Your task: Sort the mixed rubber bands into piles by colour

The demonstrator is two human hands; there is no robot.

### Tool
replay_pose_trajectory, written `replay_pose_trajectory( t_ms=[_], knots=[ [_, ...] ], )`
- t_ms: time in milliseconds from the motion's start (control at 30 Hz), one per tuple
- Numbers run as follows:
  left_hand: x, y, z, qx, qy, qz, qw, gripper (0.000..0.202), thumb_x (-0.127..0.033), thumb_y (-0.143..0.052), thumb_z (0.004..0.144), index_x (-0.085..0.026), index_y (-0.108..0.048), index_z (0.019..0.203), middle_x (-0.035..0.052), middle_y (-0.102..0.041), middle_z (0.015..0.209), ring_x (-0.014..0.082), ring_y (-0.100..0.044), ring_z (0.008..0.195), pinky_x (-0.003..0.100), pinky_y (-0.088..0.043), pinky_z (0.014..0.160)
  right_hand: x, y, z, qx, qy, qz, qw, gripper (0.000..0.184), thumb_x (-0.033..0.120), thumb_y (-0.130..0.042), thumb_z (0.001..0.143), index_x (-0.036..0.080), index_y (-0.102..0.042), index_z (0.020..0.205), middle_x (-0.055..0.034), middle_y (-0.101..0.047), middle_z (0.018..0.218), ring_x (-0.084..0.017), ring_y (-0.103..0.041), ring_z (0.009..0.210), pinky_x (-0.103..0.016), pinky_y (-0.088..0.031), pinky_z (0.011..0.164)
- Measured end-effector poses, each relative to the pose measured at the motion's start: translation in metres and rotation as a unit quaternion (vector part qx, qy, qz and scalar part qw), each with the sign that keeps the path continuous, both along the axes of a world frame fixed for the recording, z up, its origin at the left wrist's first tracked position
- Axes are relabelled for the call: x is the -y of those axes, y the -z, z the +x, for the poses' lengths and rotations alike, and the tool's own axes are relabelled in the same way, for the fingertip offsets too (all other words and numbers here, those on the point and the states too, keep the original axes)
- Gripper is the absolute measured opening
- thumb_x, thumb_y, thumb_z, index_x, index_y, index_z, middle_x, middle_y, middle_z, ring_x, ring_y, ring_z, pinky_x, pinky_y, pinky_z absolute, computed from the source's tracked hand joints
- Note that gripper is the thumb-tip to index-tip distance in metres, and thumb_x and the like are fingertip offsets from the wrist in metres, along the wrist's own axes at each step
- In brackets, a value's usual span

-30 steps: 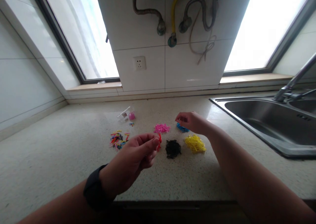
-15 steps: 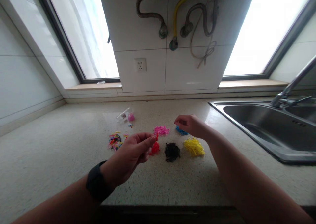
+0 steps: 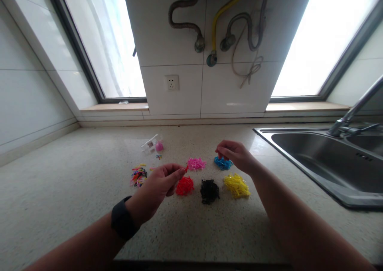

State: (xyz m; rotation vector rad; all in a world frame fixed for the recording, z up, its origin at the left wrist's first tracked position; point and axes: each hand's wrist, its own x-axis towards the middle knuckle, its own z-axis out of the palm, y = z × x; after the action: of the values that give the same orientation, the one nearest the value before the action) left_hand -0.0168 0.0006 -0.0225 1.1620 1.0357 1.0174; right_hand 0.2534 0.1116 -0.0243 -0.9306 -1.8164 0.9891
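Observation:
My left hand [image 3: 163,183] pinches a thin red strip [image 3: 187,169] between thumb and forefinger, just above a pile of similar red strips [image 3: 184,186]. At the blue pile [image 3: 223,163], my right hand [image 3: 233,153] hangs with its fingertips pressed together; whether anything is in them I cannot make out. Between the hands lie a pink pile [image 3: 196,163] and a black pile [image 3: 210,191]. A yellow pile [image 3: 237,185] rests below my right wrist. Left of my left hand is a mixed-colour pile [image 3: 139,176], partly covered by that hand.
Behind the mixed pile lie a clear plastic container [image 3: 150,144], a pink ball [image 3: 159,146] and a few coloured bits [image 3: 158,157]. A steel sink [image 3: 305,155] with a tap [image 3: 344,121] is set into the stone counter [image 3: 74,191] on the right. Hoses hang on the tiled wall.
My left hand has drawn slightly left and down with the red strip, uncovering more of the red pile. My right hand has shifted slightly right, showing more of the blue pile. The view has tilted slightly.

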Motion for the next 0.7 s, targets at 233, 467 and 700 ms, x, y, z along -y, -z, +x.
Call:
replay_pose_trajectory(
  t_ms=[233,467,700],
  knots=[
    [-0.009,0.008,-0.002,-0.065,-0.010,0.014,0.998,0.046,-0.056,-0.071,0.079,-0.013,-0.062,0.093,-0.0079,-0.041,0.061,0.0056,-0.028,0.049,0.023,-0.020,0.047,0.003,-0.002,0.000,-0.051,-0.002,0.006,0.999,0.026,0.039,-0.061,0.086,0.016,-0.066,0.075,-0.0010,-0.061,0.062,-0.010,-0.049,0.055,-0.025,-0.038,0.052],
    [-0.014,0.015,-0.008,-0.161,-0.020,0.081,0.983,0.039,-0.053,-0.063,0.086,-0.015,-0.066,0.095,-0.0017,-0.056,0.069,0.0095,-0.041,0.056,0.024,-0.031,0.052,0.006,-0.004,-0.004,-0.062,0.002,0.006,0.998,0.026,0.039,-0.062,0.085,0.016,-0.067,0.075,-0.0007,-0.061,0.061,-0.010,-0.047,0.054,-0.024,-0.036,0.051],
    [-0.018,0.020,-0.019,-0.384,-0.023,0.253,0.888,0.022,-0.035,-0.058,0.093,-0.019,-0.073,0.094,0.0045,-0.068,0.085,0.0167,-0.056,0.074,0.031,-0.042,0.070,0.006,-0.002,-0.009,-0.031,0.000,-0.014,0.999,0.025,0.039,-0.062,0.084,0.016,-0.067,0.075,-0.0006,-0.060,0.060,-0.009,-0.047,0.053,-0.024,-0.034,0.050]
  ],
)
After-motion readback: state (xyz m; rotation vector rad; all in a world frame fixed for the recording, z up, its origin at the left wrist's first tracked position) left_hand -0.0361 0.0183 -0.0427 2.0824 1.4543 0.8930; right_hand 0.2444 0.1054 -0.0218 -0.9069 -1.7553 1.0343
